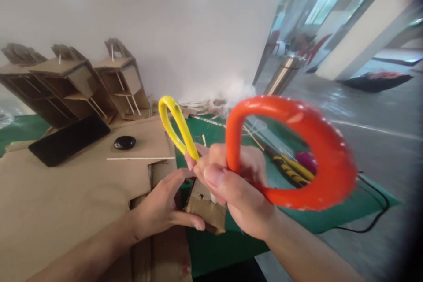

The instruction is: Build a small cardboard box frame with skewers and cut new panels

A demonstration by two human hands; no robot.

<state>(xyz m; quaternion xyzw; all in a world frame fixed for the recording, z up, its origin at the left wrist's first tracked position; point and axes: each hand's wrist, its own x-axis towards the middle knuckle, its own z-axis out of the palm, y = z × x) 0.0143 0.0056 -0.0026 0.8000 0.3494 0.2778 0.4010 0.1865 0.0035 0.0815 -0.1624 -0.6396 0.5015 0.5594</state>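
My right hand point(238, 185) is closed round a pair of scissors point(337, 172) with one orange loop handle near the camera and one yellow loop handle point(187, 134) farther off. The blades are hidden under the fist. Directly below sits a small folded cardboard block point(206, 216) with a dark hole in its top. A short pale tip shows between the fist and the block. My left hand point(161, 207) grips the block from the left, thumb along its near side and fingers behind it.
Flat cardboard sheets point(82, 194) cover the left of the green table point(218, 251). A black phone-like slab point(71, 141), a black mouse point(124, 142) and a thin stick point(140, 158) lie there. Cardboard shelf models point(122, 83) stand behind. A steel flask point(284, 75) and yellow-black tool handles point(291, 169) are at right.
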